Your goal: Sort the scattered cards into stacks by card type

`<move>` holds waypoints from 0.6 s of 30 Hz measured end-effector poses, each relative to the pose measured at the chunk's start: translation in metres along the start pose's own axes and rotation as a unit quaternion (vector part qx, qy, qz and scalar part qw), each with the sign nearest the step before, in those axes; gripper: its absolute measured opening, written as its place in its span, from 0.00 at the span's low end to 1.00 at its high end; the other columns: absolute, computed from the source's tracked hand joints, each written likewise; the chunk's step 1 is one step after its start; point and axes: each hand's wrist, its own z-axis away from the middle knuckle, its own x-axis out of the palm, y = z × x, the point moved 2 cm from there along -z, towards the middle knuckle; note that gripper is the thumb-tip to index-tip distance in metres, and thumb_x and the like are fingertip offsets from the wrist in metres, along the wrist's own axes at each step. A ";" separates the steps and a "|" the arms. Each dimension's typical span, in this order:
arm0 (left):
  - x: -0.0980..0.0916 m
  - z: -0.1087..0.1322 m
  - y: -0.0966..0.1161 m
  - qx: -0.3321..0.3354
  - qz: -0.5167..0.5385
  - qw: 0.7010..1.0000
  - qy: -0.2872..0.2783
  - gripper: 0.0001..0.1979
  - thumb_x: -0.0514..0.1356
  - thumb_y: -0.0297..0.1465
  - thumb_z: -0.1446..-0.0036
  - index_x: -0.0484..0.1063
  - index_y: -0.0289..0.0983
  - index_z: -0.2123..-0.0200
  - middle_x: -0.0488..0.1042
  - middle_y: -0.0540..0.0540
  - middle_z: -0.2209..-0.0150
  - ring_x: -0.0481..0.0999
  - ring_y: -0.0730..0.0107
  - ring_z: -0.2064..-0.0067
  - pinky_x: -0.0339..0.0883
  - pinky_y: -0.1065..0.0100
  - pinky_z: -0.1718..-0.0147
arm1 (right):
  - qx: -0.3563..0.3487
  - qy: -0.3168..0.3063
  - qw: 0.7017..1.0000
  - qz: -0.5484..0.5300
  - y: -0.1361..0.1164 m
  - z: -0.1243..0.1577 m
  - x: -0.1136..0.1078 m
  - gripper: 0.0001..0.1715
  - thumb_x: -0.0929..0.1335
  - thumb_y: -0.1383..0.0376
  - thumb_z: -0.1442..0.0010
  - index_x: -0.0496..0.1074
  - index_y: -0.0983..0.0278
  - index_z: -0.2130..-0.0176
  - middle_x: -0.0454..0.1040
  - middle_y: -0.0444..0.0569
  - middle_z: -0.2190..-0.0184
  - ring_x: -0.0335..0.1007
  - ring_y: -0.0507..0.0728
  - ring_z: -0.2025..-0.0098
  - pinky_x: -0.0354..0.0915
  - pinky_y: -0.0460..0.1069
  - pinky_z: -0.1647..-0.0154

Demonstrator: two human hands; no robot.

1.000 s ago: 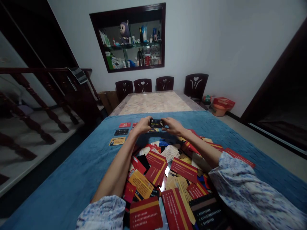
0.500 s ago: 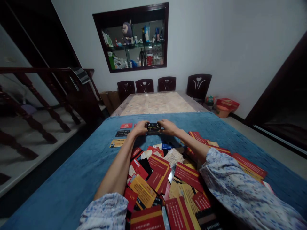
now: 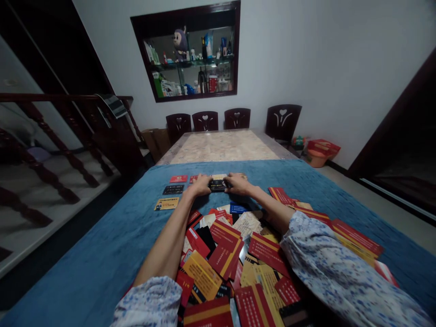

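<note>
My left hand (image 3: 200,185) and my right hand (image 3: 237,183) reach far forward over a blue cloth (image 3: 102,245) and pinch the two ends of a black card (image 3: 218,185), held low just above the cloth. A red card (image 3: 178,179), a second black card (image 3: 173,189) and a yellow card (image 3: 166,203) lie in a column to the left of my hands. Part of a pale card (image 3: 219,176) shows just behind the held one. A loose heap of red, yellow, black and white cards (image 3: 238,254) lies between my forearms.
Beyond the cloth the bare marble tabletop (image 3: 221,146) runs to several dark chairs (image 3: 282,120) at the wall. A glass wall cabinet (image 3: 190,56) hangs above. A wooden stair railing (image 3: 61,136) stands at the left. A red basin (image 3: 322,150) sits on the floor at the right.
Both hands have lowered the black card from above the cloth down toward it and slightly forward. The view has shifted a little.
</note>
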 end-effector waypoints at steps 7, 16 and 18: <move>-0.002 0.002 0.006 0.014 -0.015 0.999 -0.043 0.25 0.57 0.25 0.49 0.70 0.39 0.46 0.67 0.36 0.42 0.59 0.46 0.38 0.57 0.42 0.43 | -0.030 -0.023 0.999 0.011 0.003 -0.003 0.001 0.25 0.71 0.56 0.42 0.74 0.68 0.49 0.73 0.59 0.53 0.68 0.63 0.49 0.61 0.49 0.52; 0.006 -0.003 0.003 0.023 -0.030 0.997 -0.060 0.25 0.56 0.24 0.51 0.71 0.42 0.48 0.64 0.38 0.40 0.57 0.46 0.37 0.57 0.39 0.43 | -0.036 -0.034 0.999 0.013 0.007 -0.004 0.001 0.23 0.72 0.53 0.43 0.76 0.65 0.53 0.73 0.57 0.55 0.69 0.61 0.51 0.62 0.48 0.53; 0.008 -0.005 0.002 0.020 -0.028 0.997 -0.062 0.28 0.56 0.23 0.53 0.70 0.40 0.46 0.63 0.36 0.40 0.57 0.44 0.37 0.57 0.36 0.44 | -0.035 -0.035 0.999 0.011 0.006 -0.004 0.001 0.23 0.72 0.53 0.43 0.76 0.64 0.53 0.73 0.56 0.55 0.68 0.61 0.51 0.61 0.48 0.53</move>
